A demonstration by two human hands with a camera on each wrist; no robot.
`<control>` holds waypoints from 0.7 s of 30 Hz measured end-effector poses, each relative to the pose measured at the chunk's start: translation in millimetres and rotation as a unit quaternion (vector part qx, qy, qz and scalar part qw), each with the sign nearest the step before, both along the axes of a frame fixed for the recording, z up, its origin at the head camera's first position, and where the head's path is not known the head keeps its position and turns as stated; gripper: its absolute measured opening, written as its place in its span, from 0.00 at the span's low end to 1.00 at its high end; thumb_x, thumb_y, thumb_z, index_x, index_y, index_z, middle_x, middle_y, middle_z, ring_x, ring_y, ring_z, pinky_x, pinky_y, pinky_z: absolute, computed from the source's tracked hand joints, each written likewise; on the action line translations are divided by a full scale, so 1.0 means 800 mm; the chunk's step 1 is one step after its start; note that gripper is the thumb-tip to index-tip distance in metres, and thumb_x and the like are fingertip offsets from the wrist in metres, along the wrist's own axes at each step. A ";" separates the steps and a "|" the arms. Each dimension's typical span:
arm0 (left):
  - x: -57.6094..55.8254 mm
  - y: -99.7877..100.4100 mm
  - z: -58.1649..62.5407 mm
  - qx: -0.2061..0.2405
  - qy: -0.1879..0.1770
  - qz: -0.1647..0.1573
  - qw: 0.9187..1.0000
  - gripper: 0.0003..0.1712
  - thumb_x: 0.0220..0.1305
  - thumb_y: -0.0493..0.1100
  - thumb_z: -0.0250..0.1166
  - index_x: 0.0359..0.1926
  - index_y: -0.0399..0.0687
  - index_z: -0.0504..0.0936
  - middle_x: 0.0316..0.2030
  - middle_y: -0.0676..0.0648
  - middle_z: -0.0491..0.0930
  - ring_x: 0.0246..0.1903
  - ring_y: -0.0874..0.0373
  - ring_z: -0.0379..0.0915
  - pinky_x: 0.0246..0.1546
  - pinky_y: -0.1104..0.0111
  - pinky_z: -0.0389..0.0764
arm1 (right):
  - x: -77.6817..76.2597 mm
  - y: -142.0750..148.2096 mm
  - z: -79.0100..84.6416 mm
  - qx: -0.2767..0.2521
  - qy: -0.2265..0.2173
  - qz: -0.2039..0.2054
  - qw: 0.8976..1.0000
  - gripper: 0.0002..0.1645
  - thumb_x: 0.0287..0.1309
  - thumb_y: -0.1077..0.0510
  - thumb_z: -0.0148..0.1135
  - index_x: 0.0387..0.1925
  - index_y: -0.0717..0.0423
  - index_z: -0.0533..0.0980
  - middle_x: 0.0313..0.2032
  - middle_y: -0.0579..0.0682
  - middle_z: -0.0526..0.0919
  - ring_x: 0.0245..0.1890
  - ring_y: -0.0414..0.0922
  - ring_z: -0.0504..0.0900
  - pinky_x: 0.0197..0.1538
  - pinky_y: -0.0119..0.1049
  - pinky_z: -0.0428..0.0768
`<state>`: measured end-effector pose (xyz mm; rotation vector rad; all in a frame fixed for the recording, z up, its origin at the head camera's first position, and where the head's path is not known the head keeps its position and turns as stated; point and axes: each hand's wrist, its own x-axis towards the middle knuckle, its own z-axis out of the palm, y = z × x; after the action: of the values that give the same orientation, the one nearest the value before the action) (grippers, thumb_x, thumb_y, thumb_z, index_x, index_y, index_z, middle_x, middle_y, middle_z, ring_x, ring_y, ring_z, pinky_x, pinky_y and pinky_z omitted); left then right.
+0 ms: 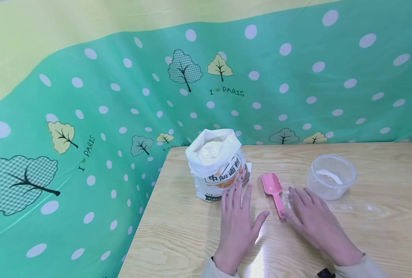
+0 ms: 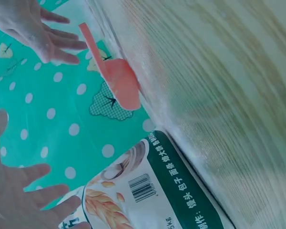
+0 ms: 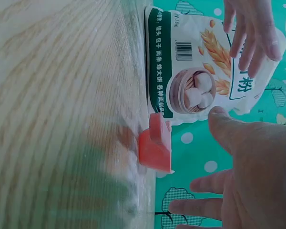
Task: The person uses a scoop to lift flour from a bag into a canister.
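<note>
An open white bag of flour (image 1: 202,182) stands upright at the back of the table, its rolled top showing flour inside. My left hand (image 1: 236,222) is in front of it, fingers spread and straight; whether the fingertips touch the bag I cannot tell. A pink scoop (image 1: 271,183) lies to the right of the bag, handle toward me. My right hand (image 1: 315,220) hovers or rests beside that handle, fingers extended, the thumb close to its end. In the right wrist view the scoop (image 3: 155,148) appears apart from the right hand (image 3: 257,176). Neither hand holds anything.
A clear round plastic tub (image 1: 331,189) with some white powder in it stands behind the right hand. White traces mark the wooden table (image 1: 386,231). A green dotted cloth (image 1: 296,77) hangs along the back and left side.
</note>
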<state>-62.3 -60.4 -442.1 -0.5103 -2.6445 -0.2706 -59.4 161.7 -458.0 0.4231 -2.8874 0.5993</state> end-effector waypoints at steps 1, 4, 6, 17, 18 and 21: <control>0.000 0.000 0.001 0.012 0.002 -0.002 1.000 0.44 0.67 0.68 0.56 0.73 0.47 0.62 0.74 0.41 0.58 0.73 0.46 0.54 0.74 0.48 0.55 | 0.000 -0.001 -0.001 -0.001 0.001 0.001 1.000 0.43 0.69 0.38 0.54 0.70 0.66 0.62 0.66 0.67 0.69 0.66 0.69 0.62 0.66 0.65 0.62; 0.000 -0.001 0.004 0.042 0.007 -0.005 0.999 0.42 0.67 0.66 0.58 0.72 0.46 0.63 0.73 0.42 0.59 0.72 0.47 0.55 0.73 0.50 0.57 | 0.000 -0.005 -0.002 -0.002 -0.002 0.002 1.000 0.41 0.68 0.39 0.56 0.68 0.66 0.65 0.64 0.68 0.71 0.65 0.68 0.63 0.66 0.65 0.63; 0.000 -0.003 0.005 0.056 0.006 -0.003 0.998 0.41 0.67 0.65 0.58 0.71 0.47 0.64 0.73 0.43 0.60 0.72 0.49 0.56 0.74 0.52 0.56 | -0.001 -0.009 -0.002 -0.003 -0.009 0.003 1.000 0.41 0.68 0.39 0.56 0.67 0.66 0.66 0.63 0.68 0.72 0.64 0.67 0.65 0.64 0.66 0.65; -0.006 -0.017 0.011 0.107 0.058 -0.008 0.993 0.39 0.62 0.63 0.65 0.67 0.46 0.70 0.64 0.45 0.71 0.63 0.52 0.65 0.67 0.58 0.66 | -0.014 -0.025 -0.001 0.038 -0.022 -0.020 0.999 0.36 0.67 0.38 0.57 0.58 0.65 0.74 0.49 0.63 0.77 0.50 0.60 0.72 0.49 0.58 0.73; -0.008 -0.019 0.011 0.112 0.060 -0.007 0.992 0.39 0.61 0.62 0.66 0.66 0.46 0.70 0.63 0.45 0.71 0.63 0.52 0.66 0.67 0.58 0.67 | -0.015 -0.026 -0.002 0.042 -0.026 -0.021 0.999 0.36 0.66 0.37 0.57 0.58 0.65 0.74 0.49 0.63 0.77 0.50 0.60 0.72 0.48 0.57 0.73; -0.011 -0.024 0.011 0.126 0.066 -0.004 0.990 0.37 0.59 0.59 0.69 0.64 0.46 0.72 0.62 0.44 0.72 0.61 0.51 0.67 0.65 0.58 0.68 | -0.018 -0.030 -0.006 0.042 -0.037 -0.027 0.998 0.37 0.66 0.37 0.58 0.58 0.65 0.74 0.47 0.63 0.77 0.48 0.59 0.73 0.45 0.56 0.74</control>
<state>-71.4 -79.8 -433.3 -0.4377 -2.4352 -0.5454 -73.8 137.6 -462.9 0.3407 -2.9923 0.4962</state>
